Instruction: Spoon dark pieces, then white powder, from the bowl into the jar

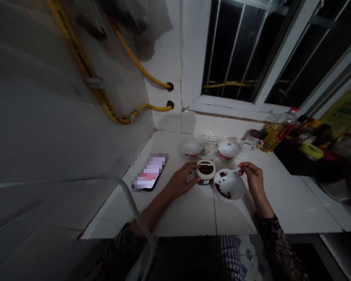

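My left hand point(179, 181) is closed around the left side of a small jar point(204, 182) with a wide pale rim. Dark reddish-brown bits, perhaps peppercorns, fill the jar, and a narrow pale bar crosses its mouth. To its right stands a white bowl point(236, 187) with a pink rim, more of the dark bits point(222, 192) scattered inside. A small white spoon point(233, 170) is pinched by the handle in my right hand point(254, 177). Its tip, carrying some reddish bits point(223, 174), is over the bowl's far left part.
Behind are a bowl point(190, 147), a glass jar of white stuff point(210, 149), a flower-marked bowl point(228, 149) and a glass jar point(248, 145). A phone point(151, 171) lies left. An oil bottle point(271, 136) and a dark condiment box point(289, 158) stand right.
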